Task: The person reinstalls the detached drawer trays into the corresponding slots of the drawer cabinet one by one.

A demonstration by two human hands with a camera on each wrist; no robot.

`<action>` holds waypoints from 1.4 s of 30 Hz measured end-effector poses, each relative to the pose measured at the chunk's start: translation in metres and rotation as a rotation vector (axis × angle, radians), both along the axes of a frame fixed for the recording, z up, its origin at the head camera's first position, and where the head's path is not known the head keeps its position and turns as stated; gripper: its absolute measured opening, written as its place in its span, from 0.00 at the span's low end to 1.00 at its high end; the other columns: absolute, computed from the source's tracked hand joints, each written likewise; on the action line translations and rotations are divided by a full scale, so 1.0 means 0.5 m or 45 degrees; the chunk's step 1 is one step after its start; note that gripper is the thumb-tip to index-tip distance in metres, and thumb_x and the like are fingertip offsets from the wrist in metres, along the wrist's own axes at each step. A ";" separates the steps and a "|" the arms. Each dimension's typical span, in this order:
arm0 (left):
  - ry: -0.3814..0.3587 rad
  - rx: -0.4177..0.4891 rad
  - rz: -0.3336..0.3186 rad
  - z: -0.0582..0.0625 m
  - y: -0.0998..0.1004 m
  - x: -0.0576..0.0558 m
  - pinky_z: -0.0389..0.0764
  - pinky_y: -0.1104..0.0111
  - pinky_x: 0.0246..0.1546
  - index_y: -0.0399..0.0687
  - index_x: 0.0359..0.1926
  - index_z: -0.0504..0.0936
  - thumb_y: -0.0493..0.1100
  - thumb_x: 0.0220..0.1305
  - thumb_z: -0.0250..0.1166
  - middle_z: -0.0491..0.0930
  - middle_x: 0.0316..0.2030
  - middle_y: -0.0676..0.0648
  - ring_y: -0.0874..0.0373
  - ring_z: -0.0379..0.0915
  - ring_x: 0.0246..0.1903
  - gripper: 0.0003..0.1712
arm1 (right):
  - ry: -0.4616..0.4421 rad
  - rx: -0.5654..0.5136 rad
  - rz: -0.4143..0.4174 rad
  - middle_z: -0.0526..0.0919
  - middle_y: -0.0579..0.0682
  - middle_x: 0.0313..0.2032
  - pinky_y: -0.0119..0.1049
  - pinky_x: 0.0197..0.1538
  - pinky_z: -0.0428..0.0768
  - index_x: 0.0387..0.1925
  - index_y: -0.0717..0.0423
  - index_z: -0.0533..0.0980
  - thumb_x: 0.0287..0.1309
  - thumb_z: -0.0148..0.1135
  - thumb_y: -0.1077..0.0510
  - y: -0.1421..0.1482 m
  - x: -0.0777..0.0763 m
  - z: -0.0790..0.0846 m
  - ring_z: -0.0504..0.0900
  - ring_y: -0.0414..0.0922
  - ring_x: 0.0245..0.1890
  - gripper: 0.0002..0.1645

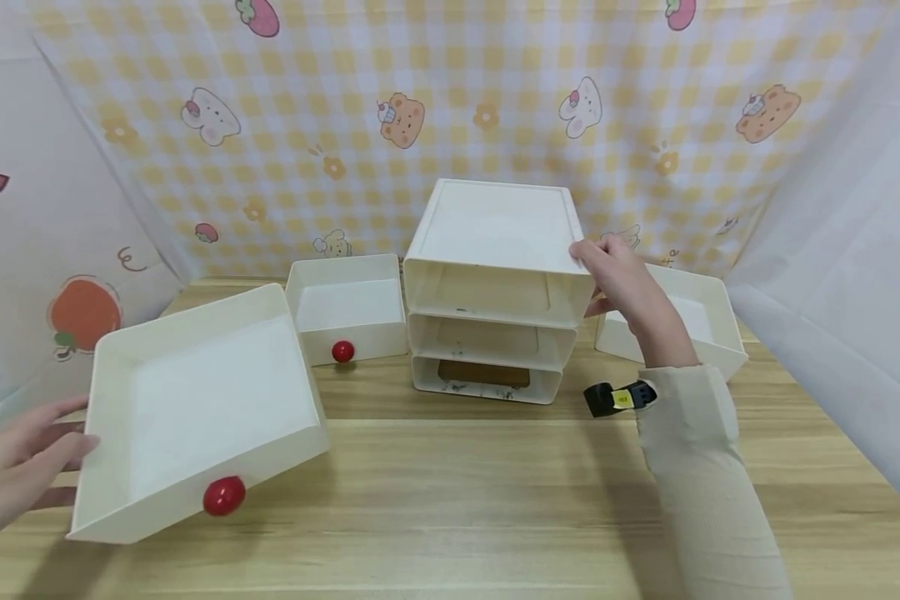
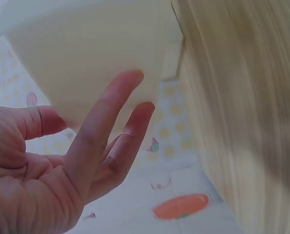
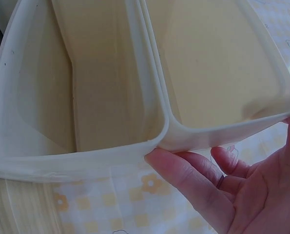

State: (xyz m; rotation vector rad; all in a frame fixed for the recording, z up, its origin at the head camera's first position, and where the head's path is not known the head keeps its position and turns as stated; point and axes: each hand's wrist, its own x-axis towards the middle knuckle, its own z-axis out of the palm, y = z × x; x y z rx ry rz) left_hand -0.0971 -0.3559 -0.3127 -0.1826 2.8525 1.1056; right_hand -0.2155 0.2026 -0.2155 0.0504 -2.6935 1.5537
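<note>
My left hand (image 1: pixel 26 467) grips the left side of a white drawer (image 1: pixel 202 408) with a red round knob (image 1: pixel 224 496) on its front. In the left wrist view, fingers (image 2: pixel 125 90) lie along the drawer's outer wall, and the thumb is at its edge. This drawer is tilted and held above the table, its inside bare. My right hand (image 1: pixel 618 279) holds the upper right edge of a white three-tier drawer cabinet (image 1: pixel 502 223), thumb on top. In the right wrist view, fingertips (image 3: pixel 159 158) press its side wall where two tiers meet. All three slots show no drawer.
A second white drawer (image 1: pixel 348 333) with a red knob (image 1: pixel 342 351) rests left of the cabinet. Another white drawer (image 1: pixel 720 304) stands behind my right forearm. A checked cloth (image 1: pixel 487 67) hangs behind the wooden table (image 1: pixel 435 500), with pale cloth walls at both sides.
</note>
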 end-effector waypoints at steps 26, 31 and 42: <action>0.036 0.293 -0.451 -0.020 0.143 0.010 0.83 0.64 0.26 0.64 0.64 0.58 0.36 0.70 0.47 0.75 0.48 0.50 0.68 0.78 0.35 0.26 | -0.021 -0.019 -0.003 0.58 0.50 0.37 0.36 0.29 0.80 0.33 0.53 0.55 0.62 0.42 0.41 0.006 -0.004 -0.006 0.64 0.41 0.26 0.20; 0.025 0.406 -0.562 -0.027 0.163 0.005 0.83 0.62 0.26 0.69 0.63 0.58 0.34 0.70 0.45 0.73 0.45 0.66 0.67 0.78 0.37 0.28 | -0.018 -0.019 -0.002 0.57 0.50 0.36 0.36 0.28 0.80 0.33 0.53 0.55 0.62 0.42 0.41 0.007 -0.004 -0.008 0.63 0.41 0.24 0.20; -0.075 0.490 -0.599 -0.017 0.246 -0.006 0.83 0.63 0.26 0.37 0.68 0.52 0.34 0.70 0.47 0.66 0.53 0.25 0.64 0.78 0.37 0.28 | 0.000 -0.007 0.001 0.58 0.49 0.37 0.36 0.28 0.80 0.33 0.53 0.55 0.62 0.42 0.40 0.007 -0.004 -0.005 0.61 0.41 0.24 0.20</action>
